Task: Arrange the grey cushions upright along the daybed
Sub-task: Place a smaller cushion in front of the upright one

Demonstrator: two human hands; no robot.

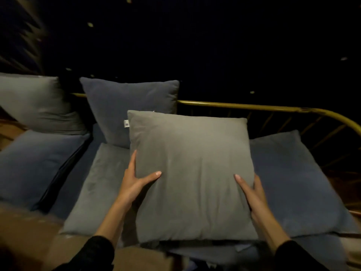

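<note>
1. At the left end of the daybed we see a pale grey cushion (37,102) standing upright against the back, with a blue-grey cushion (37,163) lying flat on the seat in front of it.
2. Next along the back rail (244,107) a darker blue-grey cushion (127,106) stands upright, leaning slightly. A small white tag shows at its right edge.
3. Below it, at the front edge of the seat, another grey cushion (99,184) lies flat and is partly covered.
4. At the middle of the daybed we hold the grey cushion in hand (191,173), its face tilted toward us and its lower edge near the front edge of the seat.
5. Our left hand (134,182) grips the cushion's left edge: thumb spread across the front face, fingers along the side and behind. Our right hand (252,192) mirrors this on the right edge, one finger laid on the face and the rest wrapped behind.
6. At the right end a blue-grey cushion (297,182) lies flat on the seat, near the curved corner of the rail.
7. Handling judgement: the cushion appears light, soft and compliant, with a smooth velvety cover that may slide under a loose grip. We judge the two side edges at mid-height to be the best hold, since a corner would crumple and let it droop.
8. The step in hand appears to be standing this cushion against the rail, right of the darker one.
</note>
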